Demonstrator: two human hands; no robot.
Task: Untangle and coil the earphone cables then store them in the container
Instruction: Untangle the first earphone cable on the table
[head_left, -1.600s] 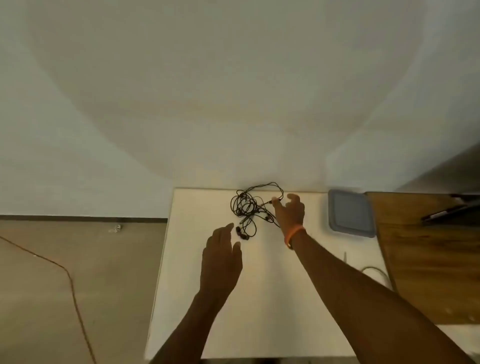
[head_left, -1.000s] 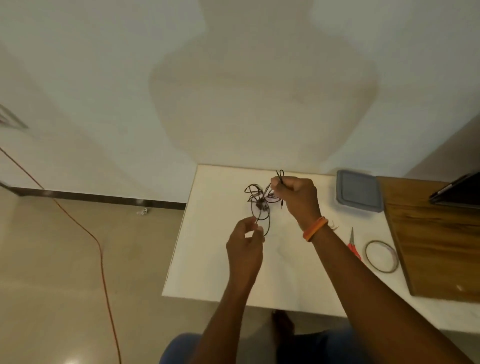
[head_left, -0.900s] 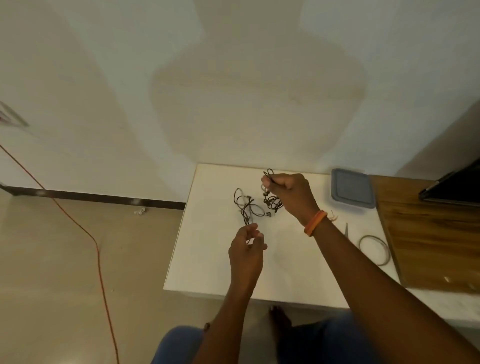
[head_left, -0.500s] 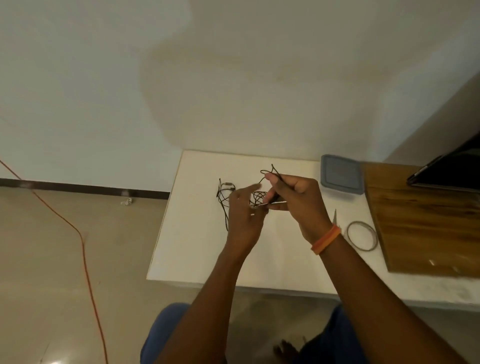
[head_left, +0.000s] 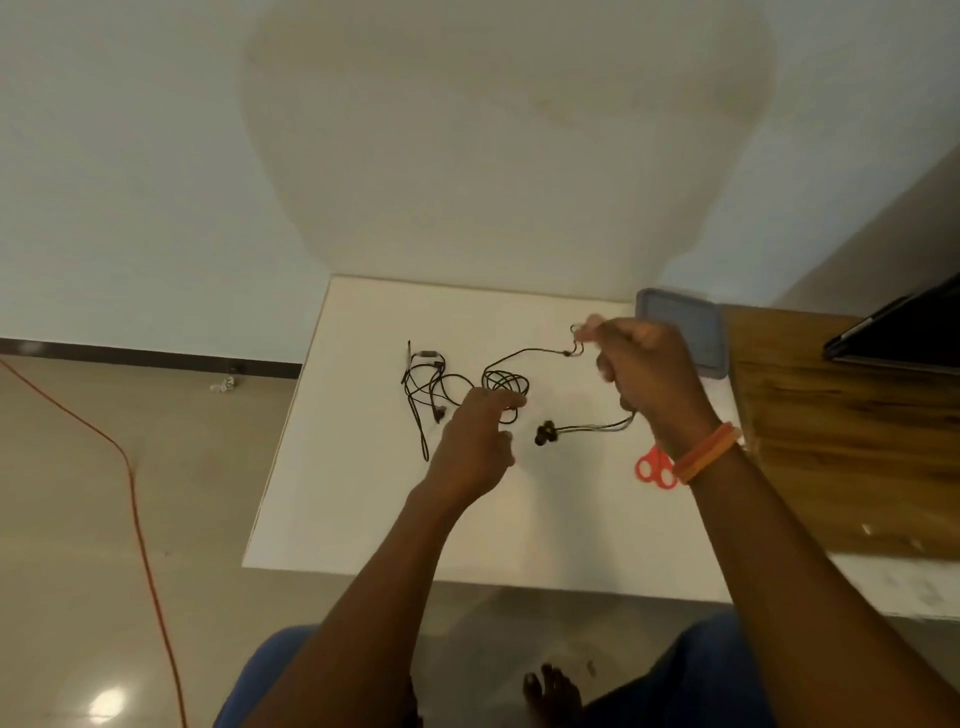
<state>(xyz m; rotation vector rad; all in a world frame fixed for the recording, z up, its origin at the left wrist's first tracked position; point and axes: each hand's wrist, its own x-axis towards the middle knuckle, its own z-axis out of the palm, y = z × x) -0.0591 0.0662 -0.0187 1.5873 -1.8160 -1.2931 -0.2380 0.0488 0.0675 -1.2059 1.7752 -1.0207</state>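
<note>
With the right hand fisted on the cable and the left hand pinching its loops, pulling could tighten the knot.

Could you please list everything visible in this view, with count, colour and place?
earphone cables: apparently two, black, one loose on the white table's left-centre, one stretched between the hands
container: one, grey-blue, lid on, far right of the white table
scissors: one pair, red handles, beside the right wrist, blades hidden
white table: one, against the wall
wooden surface: one, brown, right of the table
dark flat device: one, black, far right edge, type unclear
floor cord: one, orange, on the floor at left
wristband: one, orange, right wrist
left hand: pinching the cable coil
right hand: closed on the cable
</note>
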